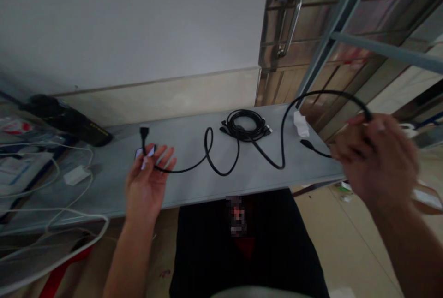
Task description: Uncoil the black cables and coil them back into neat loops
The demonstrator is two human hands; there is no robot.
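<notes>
**Q:** What occupies the centre of this head-camera view?
**A:** A grey desk (194, 185) seen from above, with a black cable (207, 150) laid across it in loose curves between a person's two hands.

**Q:** How does the left hand (147, 182) stand?
**A:** Palm up at the desk's front edge, grip apart, fingers (162, 157) spread. The cable passes across the hand, and its black plug (144, 132) stands just above the fingers, beside a small white tag (145, 152).

**Q:** And the right hand (377, 159)?
**A:** Raised near the desk's right end and slightly blurred, grip together, clamped on the cable, which arcs up to it. A second black plug (306, 143) hangs just above the desk, its lead running into the same hand.

**Q:** What lies around them?
**A:** A coiled bundle of black cable (242, 125) sits near the desk's back edge, with a white paper wad (301, 123) to its right. At the left end lie white cables (44, 210), a white charger (76, 175) and a long black case (65, 120). Beyond the desk is a steel door handle (289, 21).
</notes>
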